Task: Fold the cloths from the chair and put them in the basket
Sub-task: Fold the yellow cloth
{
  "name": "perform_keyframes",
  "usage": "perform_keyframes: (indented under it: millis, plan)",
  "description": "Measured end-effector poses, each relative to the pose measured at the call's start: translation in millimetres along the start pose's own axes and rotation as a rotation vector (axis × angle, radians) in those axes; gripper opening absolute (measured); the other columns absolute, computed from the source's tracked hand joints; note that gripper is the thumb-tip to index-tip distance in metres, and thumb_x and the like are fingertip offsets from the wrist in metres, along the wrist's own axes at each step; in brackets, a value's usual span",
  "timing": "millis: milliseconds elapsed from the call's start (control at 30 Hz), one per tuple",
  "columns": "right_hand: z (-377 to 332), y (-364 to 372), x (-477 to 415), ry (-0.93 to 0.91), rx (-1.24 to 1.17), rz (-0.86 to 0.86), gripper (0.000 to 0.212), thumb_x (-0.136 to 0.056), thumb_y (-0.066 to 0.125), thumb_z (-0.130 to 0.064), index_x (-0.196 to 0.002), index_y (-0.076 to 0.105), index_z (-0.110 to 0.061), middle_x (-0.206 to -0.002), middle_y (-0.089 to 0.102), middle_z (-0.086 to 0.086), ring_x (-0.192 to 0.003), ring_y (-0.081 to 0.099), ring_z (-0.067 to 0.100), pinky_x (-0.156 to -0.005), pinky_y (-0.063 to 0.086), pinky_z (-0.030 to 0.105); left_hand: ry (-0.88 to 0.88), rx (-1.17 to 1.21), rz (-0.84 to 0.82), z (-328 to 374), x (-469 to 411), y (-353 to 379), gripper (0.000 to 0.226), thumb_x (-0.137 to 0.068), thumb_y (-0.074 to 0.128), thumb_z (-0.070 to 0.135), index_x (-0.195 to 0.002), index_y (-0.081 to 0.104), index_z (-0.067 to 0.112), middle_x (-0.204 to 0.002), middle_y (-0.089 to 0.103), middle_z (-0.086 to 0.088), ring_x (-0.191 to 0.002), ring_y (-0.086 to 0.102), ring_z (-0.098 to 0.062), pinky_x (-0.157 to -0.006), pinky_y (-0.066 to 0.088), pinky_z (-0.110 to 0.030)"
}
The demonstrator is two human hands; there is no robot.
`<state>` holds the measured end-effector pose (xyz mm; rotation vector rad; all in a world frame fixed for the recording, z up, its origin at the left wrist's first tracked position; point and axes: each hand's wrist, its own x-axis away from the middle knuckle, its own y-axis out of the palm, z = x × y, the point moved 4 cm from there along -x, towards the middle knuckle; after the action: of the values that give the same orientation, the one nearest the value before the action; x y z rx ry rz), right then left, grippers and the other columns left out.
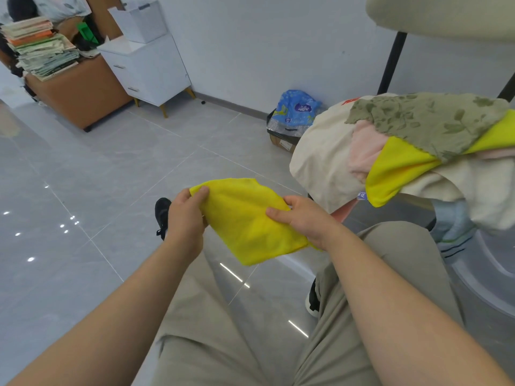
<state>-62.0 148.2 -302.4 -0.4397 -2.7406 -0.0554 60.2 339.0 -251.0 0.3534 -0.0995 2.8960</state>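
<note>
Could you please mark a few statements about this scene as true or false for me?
1. Both the left hand and the right hand hold the yellow cloth. True.
2. The green patterned cloth is at the bottom of the pile. False: it lies on top.
3. A second yellow cloth sits in that pile. True.
4. The blue bag stands on the white cabinet. False: it is down by the wall, right of that cabinet.
</note>
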Motion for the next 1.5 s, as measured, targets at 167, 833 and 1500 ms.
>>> perform_keyframes:
  millis: [167,833,1500]
  plan:
    - [-10.0,-1.1,5.4,-0.157,0.023,0.012,0.031,-0.09,0.073,-0.033,-0.119,0.068,-0.021,-0.109,0.075,-0.001,-0.101,0.071,0.02,-0.094,0.056,0.047,-0.381,0.282,-0.366,3.4,8.0,-8.9,0.046,-0.093,0.048,0.037,-0.112,0.069,0.001,-0.111,0.07,-0.016,-0.089,0.072,-0.031,-0.08,0.058,-0.041]
    - [0.1,-5.7,13.5,0.183,-0.059,-0.239,0.059,-0.064,0.089,-0.014,-0.118,0.068,-0.003,-0.116,0.072,0.014,-0.113,0.065,0.031,-0.106,0.047,0.043,-0.357,-0.276,-0.541,17.3,-1.4,-18.1,0.039,-0.09,0.06,0.024,-0.123,0.063,0.004,-0.115,0.071,-0.019,-0.103,0.07,-0.035,-0.085,0.059,-0.047]
    - [1.7,-8.4,11.4,-0.035,0.249,0.341,0.035,-0.103,0.052,-0.035,-0.129,0.058,-0.012,-0.127,0.063,0.008,-0.112,0.058,0.026,-0.096,0.047,0.038,-0.272,-0.352,-0.298,-16.1,17.8,4.4,0.04,-0.101,0.056,0.025,-0.133,0.055,0.001,-0.123,0.065,-0.016,-0.097,0.065,-0.03,-0.083,0.052,-0.04]
